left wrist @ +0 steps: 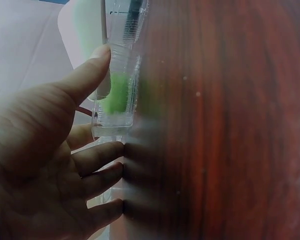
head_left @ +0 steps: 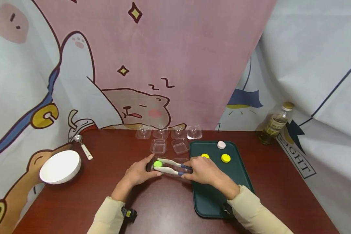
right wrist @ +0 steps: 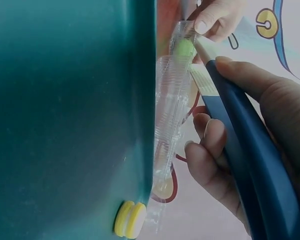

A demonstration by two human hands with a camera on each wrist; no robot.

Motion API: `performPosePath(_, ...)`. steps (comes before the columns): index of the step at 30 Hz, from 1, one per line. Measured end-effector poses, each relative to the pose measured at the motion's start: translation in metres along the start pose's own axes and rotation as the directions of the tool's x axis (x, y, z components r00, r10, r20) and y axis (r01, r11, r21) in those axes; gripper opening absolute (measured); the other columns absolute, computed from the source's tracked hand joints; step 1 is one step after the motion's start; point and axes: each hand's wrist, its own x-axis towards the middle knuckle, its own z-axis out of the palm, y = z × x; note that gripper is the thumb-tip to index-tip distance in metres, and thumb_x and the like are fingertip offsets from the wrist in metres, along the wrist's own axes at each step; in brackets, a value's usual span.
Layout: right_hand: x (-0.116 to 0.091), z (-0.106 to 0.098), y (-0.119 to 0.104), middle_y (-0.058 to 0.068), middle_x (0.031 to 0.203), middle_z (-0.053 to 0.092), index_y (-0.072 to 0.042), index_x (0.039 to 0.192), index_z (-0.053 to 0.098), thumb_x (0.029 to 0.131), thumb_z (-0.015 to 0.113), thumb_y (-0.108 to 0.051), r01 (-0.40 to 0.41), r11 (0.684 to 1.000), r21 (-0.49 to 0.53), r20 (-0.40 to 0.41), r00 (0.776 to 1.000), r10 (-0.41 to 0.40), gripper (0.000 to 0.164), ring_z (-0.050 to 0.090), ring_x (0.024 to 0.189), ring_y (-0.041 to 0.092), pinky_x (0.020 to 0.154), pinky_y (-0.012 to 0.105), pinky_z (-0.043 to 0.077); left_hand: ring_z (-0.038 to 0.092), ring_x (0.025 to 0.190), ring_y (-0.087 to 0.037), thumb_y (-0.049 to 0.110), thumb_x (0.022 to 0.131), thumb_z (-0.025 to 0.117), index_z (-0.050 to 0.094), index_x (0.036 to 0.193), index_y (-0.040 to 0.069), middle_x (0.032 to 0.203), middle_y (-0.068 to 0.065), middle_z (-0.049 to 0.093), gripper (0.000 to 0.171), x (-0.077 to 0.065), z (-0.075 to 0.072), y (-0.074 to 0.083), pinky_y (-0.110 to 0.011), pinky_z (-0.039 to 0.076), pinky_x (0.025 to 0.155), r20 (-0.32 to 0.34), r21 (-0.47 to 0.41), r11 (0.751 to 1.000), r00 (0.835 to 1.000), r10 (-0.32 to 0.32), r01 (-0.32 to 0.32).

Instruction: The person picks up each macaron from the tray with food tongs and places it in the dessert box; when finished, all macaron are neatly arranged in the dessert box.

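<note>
My left hand [head_left: 137,172] holds the near-left corner of a clear plastic box [left wrist: 112,132] between thumb and fingers. Inside that box sits a green macaron [head_left: 158,164]. In my right hand [head_left: 206,170] is a pair of tongs [right wrist: 235,120] with blue handles and cream tips, gripped by the handles. The tong tips stand apart over the box, one on each side of the macaron in the head view. Another clear box [head_left: 181,160] lies to its right, partly hidden behind the tongs and right hand.
Right of the boxes, a dark green tray [head_left: 213,201] bears a pink macaron [head_left: 221,145] and yellow macarons [head_left: 226,158]. Clear containers [head_left: 158,146] and several domed clear pieces [head_left: 194,132] stand behind. A white bowl [head_left: 59,167] and scoop [head_left: 84,148] are left; an oil bottle [head_left: 275,126] stands back right.
</note>
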Motion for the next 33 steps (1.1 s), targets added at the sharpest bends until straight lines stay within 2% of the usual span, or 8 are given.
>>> performPosePath(10,-0.003,-0.002,0.001,-0.008,0.074,0.056,-0.018,0.110,0.079,0.083,0.082,-0.045,-0.010,1.000,0.005,-0.003,1.000,0.010,0.038,0.047,0.062,0.006,0.049,0.020,0.038,0.053,0.135,-0.042,0.065,0.081,0.075,0.035,0.159,0.024,0.152,-0.014,0.052,0.097,0.003,0.000,0.001,-0.064,0.048,0.098,0.023,0.001,1.000,1.000,-0.003,0.003)
performPosePath(21,-0.014,-0.011,0.015,-0.005,0.080,0.065,-0.017,0.114,0.078,0.082,0.083,-0.043,0.003,1.000,0.022,-0.088,0.996,-0.001,0.041,0.045,0.061,0.004,0.049,0.020,0.036,0.054,0.135,-0.042,0.063,0.081,0.076,0.035,0.160,0.021,0.152,-0.016,0.053,0.098,0.002,-0.003,-0.006,-0.061,0.048,0.100,0.003,0.000,1.000,1.000,0.023,-0.023)
performPosePath(29,-0.032,-0.024,0.047,-0.006,0.084,0.068,-0.013,0.116,0.077,0.085,0.080,-0.044,-0.108,0.993,0.056,-0.111,0.987,0.113,0.044,0.048,0.063,0.004,0.053,0.021,0.039,0.057,0.131,-0.040,0.063,0.081,0.076,0.033,0.160,0.021,0.148,-0.018,0.056,0.099,0.000,-0.001,-0.007,-0.057,0.049,0.102,-0.019,-0.020,0.998,0.998,0.062,-0.062)
performPosePath(33,-0.046,-0.032,0.069,-0.008,0.068,0.058,-0.011,0.122,0.075,0.086,0.079,-0.043,-0.175,0.982,0.065,-0.126,0.975,0.182,0.048,0.042,0.056,0.005,0.049,0.022,0.034,0.060,0.127,-0.041,0.065,0.079,0.077,0.034,0.160,0.019,0.145,-0.020,0.058,0.102,-0.002,-0.003,-0.008,-0.055,0.050,0.102,-0.041,-0.033,0.995,0.995,0.094,-0.095)
